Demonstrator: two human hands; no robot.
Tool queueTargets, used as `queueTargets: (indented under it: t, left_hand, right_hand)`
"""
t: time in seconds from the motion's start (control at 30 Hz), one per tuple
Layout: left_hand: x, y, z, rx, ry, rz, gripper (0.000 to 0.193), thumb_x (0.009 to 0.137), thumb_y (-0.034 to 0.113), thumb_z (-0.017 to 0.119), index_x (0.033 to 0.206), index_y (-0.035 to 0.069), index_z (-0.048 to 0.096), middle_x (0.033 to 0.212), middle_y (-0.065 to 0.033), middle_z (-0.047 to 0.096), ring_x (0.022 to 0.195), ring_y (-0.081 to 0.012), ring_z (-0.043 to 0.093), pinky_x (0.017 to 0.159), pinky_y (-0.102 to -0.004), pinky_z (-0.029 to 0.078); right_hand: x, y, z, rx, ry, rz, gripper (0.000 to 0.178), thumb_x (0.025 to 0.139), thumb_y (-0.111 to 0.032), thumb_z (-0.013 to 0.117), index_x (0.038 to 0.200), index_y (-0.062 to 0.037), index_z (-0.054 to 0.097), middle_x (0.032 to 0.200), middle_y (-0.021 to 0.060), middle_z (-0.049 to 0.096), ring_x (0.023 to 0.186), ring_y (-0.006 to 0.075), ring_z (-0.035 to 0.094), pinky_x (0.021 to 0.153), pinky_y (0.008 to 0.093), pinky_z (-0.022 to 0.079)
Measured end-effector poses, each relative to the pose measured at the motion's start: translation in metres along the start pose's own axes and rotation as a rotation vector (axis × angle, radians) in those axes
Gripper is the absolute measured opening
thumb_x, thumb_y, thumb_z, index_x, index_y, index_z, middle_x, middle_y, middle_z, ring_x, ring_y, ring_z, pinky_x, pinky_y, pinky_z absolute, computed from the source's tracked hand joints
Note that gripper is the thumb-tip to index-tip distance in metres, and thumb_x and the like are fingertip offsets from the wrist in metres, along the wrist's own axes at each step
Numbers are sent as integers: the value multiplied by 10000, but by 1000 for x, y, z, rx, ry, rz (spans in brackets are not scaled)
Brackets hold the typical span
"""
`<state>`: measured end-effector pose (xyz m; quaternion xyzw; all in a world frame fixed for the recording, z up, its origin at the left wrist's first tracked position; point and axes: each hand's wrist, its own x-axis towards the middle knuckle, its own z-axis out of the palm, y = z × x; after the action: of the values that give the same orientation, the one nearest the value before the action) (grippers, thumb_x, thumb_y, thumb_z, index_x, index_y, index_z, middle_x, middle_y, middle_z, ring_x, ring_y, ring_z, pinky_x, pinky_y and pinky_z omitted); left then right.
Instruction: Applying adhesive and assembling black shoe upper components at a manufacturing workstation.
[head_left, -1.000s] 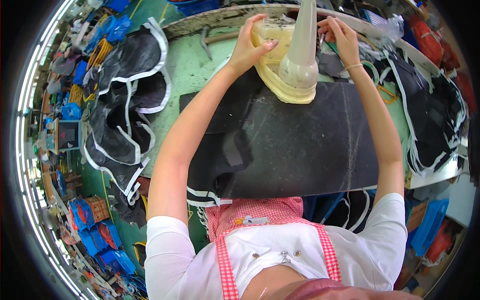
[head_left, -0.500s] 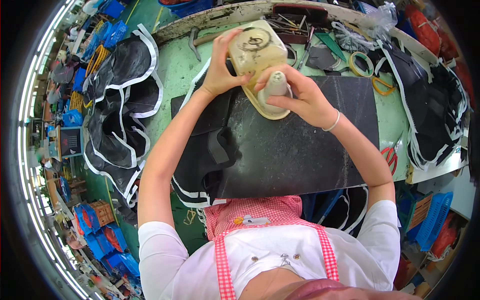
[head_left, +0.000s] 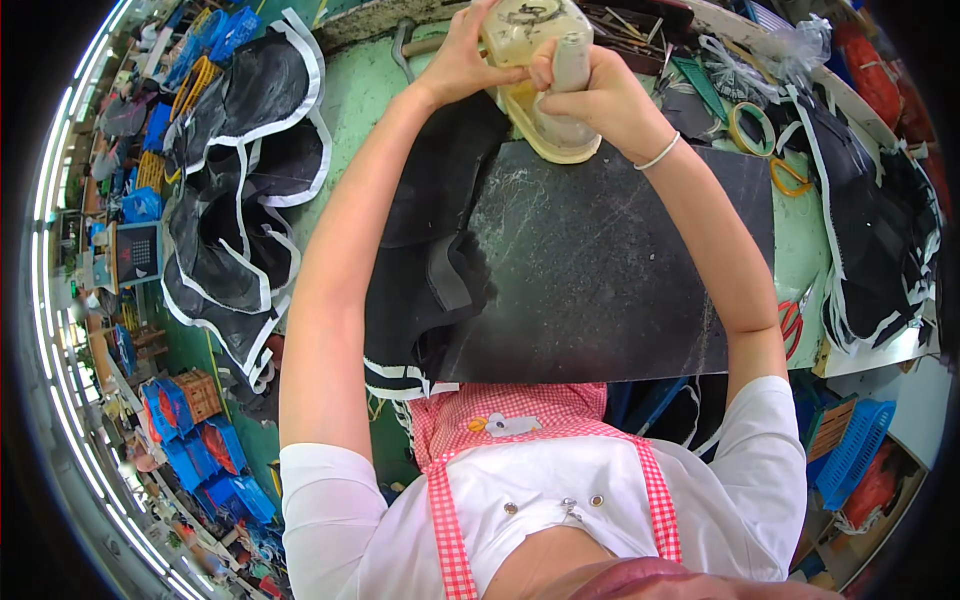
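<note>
At the far side of the bench, my left hand (head_left: 465, 58) grips the side of a yellowish, translucent plastic container (head_left: 527, 48) with a dark ring marked on it. My right hand (head_left: 605, 100) is closed around a pale tapered cylinder (head_left: 572, 62) at the container's near right; whether it is part of the container I cannot tell. The container's rounded lower edge is over the far edge of a black board (head_left: 620, 260). Black material pieces (head_left: 425, 200) with white edging lie along the board's left side, partly beneath my left forearm.
White-edged black pieces (head_left: 265, 90) are heaped at left, with more (head_left: 865, 200) at right. A hammer (head_left: 402, 48), a tape roll (head_left: 750, 129), yellow-handled scissors (head_left: 790, 178) and a red-handled tool (head_left: 791, 328) lie around the board. A tool tray (head_left: 630, 35) is at the back.
Both hands have moved away from me, toward the far edge of the bench, carrying the container and the pale cylinder with them. More of the black board shows. My view has shifted slightly.
</note>
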<state>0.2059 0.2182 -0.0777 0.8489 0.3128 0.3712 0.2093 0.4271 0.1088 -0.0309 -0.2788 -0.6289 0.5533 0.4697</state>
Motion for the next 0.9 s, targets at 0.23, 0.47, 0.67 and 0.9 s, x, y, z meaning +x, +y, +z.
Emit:
queueTargets:
  t: [0.23,0.47,0.67,0.9]
  left_hand:
    - [6,-19,15,-45,6,51,1128,662,271,942,1580,74,318,1537,-175,421,1446,-333,397,1208,-431,327]
    - [6,-14,14,-115,-21,-5,1118,684,264,939,1587,74,307,1551,-171,395,1457,-313,379,1211,-420,316]
    - [9,-11,13,-105,-21,34,1115,684,262,945,1581,71,311,1548,-164,400,1459,-302,378,1212,-411,315]
    - [13,11,3,-140,-91,11,1062,763,299,897,1592,50,281,1557,-172,410,1461,-290,384,1216,-401,304]
  right_hand:
    - [-53,10,-24,507,241,-230,317,693,176,596,925,-40,594,1030,42,619,1068,201,604,991,343,516]
    - [-110,46,-69,1060,540,-59,373,726,183,595,1035,-19,648,1141,97,619,1240,293,558,1215,485,364]
    - [-136,36,-152,951,874,61,412,1047,-156,586,1371,68,467,1325,170,605,1350,338,510,1224,550,351]
    - [-86,51,-209,666,998,309,609,1072,-276,560,1466,130,332,1535,280,404,1421,395,443,1235,509,361]
